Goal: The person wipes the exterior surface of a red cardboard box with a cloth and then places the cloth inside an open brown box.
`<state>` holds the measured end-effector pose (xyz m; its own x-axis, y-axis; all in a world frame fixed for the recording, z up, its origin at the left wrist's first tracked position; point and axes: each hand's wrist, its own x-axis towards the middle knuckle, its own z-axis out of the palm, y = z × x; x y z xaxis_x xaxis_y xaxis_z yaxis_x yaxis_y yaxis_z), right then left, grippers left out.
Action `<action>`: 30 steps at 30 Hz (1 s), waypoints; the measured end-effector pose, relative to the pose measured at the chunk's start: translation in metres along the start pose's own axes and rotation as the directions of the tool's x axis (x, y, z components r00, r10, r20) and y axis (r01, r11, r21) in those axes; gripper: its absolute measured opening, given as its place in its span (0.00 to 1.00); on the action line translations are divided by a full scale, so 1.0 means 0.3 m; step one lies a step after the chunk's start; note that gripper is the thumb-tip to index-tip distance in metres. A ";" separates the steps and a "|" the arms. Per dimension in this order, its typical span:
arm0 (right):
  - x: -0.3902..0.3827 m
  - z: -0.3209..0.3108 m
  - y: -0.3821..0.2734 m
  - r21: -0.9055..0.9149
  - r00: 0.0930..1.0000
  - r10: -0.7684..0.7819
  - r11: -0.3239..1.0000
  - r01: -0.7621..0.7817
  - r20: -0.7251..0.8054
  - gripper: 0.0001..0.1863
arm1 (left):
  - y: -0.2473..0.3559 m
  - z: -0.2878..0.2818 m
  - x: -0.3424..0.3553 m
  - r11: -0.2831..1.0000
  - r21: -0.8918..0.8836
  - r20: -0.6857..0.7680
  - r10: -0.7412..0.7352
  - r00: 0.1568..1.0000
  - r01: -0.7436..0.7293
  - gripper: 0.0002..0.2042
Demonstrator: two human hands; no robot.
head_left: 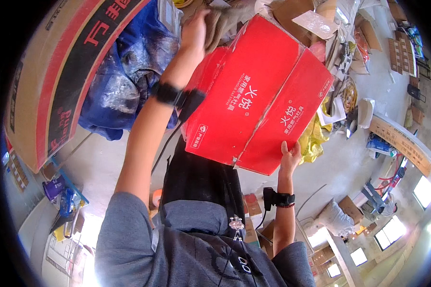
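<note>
A large red cardboard box (268, 62) with white print is tilted in front of me, a worn seam running across it. My right hand (290, 157) grips its lower right edge, thumb on the red face and the other fingers partly hidden. Beyond the box's upper left side, my left hand (195, 33) is closed on a grey-brown cloth-like thing (220, 26). Motion blurs that thing, so its exact kind is unclear. Yellow plastic sheeting (313, 141) shows past the box's right edge, near my right hand.
At the left a tall brown carton (43, 81) with black and red bands stands close to my left arm. Dirty blue sheeting (129, 71) lies beside it. Scrap cardboard (316, 24) is heaped behind the red box. A stuffed white sack (336, 217) lies at the right.
</note>
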<state>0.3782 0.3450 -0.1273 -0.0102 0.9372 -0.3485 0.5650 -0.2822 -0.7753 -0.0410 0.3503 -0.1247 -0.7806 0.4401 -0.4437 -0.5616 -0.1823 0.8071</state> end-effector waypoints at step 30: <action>-0.028 0.140 -0.314 -0.074 0.200 -0.591 0.232 0.970 0.782 0.09 | -0.016 -0.167 -0.761 -0.284 0.097 0.678 -0.683 0.272 -0.954 0.21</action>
<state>0.2904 0.3550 -0.0736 -0.9806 0.1943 -0.0237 0.1818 0.8589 -0.4789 0.1262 0.2068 -0.0467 0.3572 0.8401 -0.4082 0.9307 -0.2832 0.2317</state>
